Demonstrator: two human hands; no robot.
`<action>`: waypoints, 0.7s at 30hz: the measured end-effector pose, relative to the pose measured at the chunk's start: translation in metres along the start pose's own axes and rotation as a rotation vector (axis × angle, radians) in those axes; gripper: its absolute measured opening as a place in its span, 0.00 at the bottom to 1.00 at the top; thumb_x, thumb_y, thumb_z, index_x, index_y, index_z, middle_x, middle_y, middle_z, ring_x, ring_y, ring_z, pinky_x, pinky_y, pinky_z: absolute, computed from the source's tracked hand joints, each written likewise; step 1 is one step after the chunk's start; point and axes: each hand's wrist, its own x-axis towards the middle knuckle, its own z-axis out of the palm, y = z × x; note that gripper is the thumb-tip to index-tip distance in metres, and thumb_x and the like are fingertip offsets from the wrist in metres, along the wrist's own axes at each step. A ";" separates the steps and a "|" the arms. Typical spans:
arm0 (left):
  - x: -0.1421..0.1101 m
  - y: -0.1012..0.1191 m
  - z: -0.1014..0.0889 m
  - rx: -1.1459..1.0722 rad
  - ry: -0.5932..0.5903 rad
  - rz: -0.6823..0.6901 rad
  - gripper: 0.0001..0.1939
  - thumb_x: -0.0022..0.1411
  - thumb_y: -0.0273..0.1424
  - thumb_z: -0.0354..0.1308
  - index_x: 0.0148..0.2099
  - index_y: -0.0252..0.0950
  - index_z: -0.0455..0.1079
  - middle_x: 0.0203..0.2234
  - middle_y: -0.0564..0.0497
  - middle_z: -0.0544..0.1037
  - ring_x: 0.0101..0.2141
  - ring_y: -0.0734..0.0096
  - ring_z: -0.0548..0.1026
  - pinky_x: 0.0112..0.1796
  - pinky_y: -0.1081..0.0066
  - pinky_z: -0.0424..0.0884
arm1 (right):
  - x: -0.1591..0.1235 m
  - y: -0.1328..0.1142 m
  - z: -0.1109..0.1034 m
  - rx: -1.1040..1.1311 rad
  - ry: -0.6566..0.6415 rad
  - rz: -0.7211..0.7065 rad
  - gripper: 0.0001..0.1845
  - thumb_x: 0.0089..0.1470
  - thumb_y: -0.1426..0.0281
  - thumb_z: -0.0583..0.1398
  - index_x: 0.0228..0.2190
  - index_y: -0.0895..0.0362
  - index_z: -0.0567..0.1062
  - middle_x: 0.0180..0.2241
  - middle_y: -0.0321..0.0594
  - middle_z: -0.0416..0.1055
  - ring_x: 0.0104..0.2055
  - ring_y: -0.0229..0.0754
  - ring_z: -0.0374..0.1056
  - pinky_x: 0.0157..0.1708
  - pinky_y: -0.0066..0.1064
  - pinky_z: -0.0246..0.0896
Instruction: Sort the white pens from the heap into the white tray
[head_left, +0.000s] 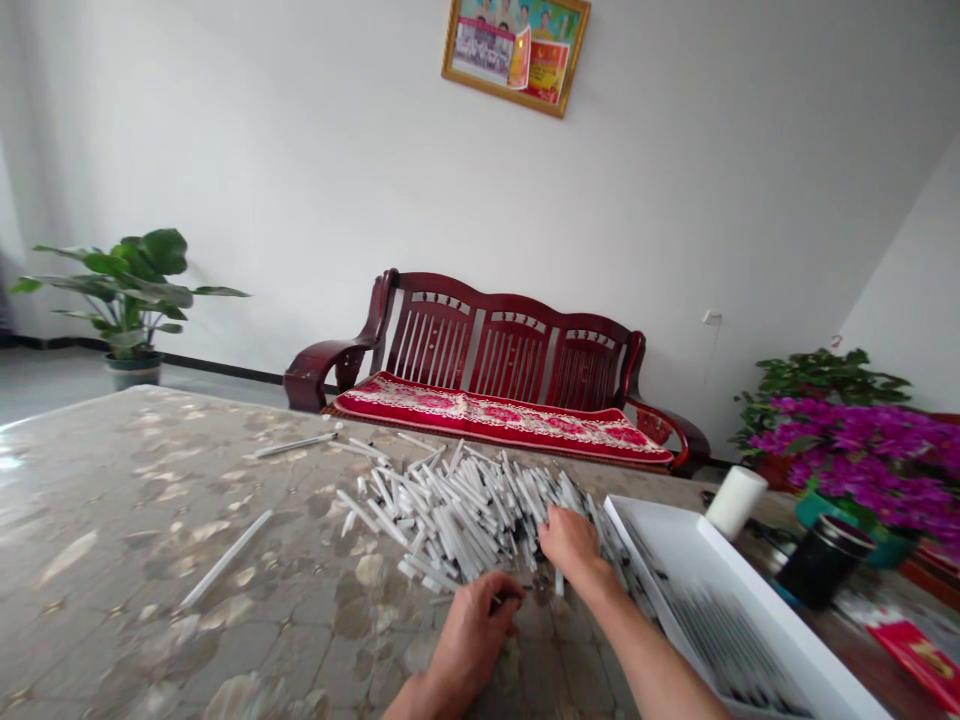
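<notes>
A heap of slim white translucent tubes [457,515], some with dark ends, is spread over the patterned tablecloth [300,630]. At the heap's near edge is my left hand [480,625], thumb and fingers pinched together; a small dark bit shows there, too small to name. My right hand [571,542] reaches into the heap's right side with its fingers curled down, and its fingertips are hidden. To the right, a shallow white box [772,580] holds rows of thin pen-like sticks [727,625] with dark ends.
A lone white tube [227,558] and a pen-like stick [296,446] lie left of the heap. Beyond the box are a white roll [737,503], a black cup [825,562], purple flowers [870,450] and a red packet [919,650]. Behind the table stands a wooden bench [510,345].
</notes>
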 end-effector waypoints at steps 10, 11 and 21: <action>0.008 0.014 -0.004 -0.483 0.223 -0.056 0.26 0.47 0.50 0.61 0.40 0.33 0.74 0.23 0.53 0.75 0.22 0.70 0.73 0.20 0.73 0.65 | -0.073 -0.001 0.008 0.584 0.060 -0.473 0.09 0.58 0.71 0.57 0.30 0.53 0.78 0.32 0.37 0.79 0.35 0.40 0.74 0.34 0.26 0.59; 0.008 0.015 -0.006 -0.484 0.244 -0.054 0.25 0.46 0.50 0.62 0.37 0.33 0.73 0.20 0.54 0.73 0.21 0.71 0.71 0.20 0.74 0.64 | -0.075 -0.002 0.011 0.590 0.050 -0.490 0.09 0.58 0.72 0.57 0.30 0.53 0.78 0.32 0.37 0.79 0.35 0.40 0.74 0.35 0.26 0.59; 0.009 0.015 -0.012 -0.371 0.354 -0.087 0.30 0.47 0.58 0.57 0.34 0.34 0.73 0.16 0.58 0.66 0.19 0.72 0.65 0.19 0.73 0.59 | -0.047 -0.007 0.037 0.242 0.094 -0.114 0.07 0.61 0.67 0.59 0.38 0.56 0.75 0.40 0.43 0.79 0.41 0.45 0.76 0.35 0.28 0.61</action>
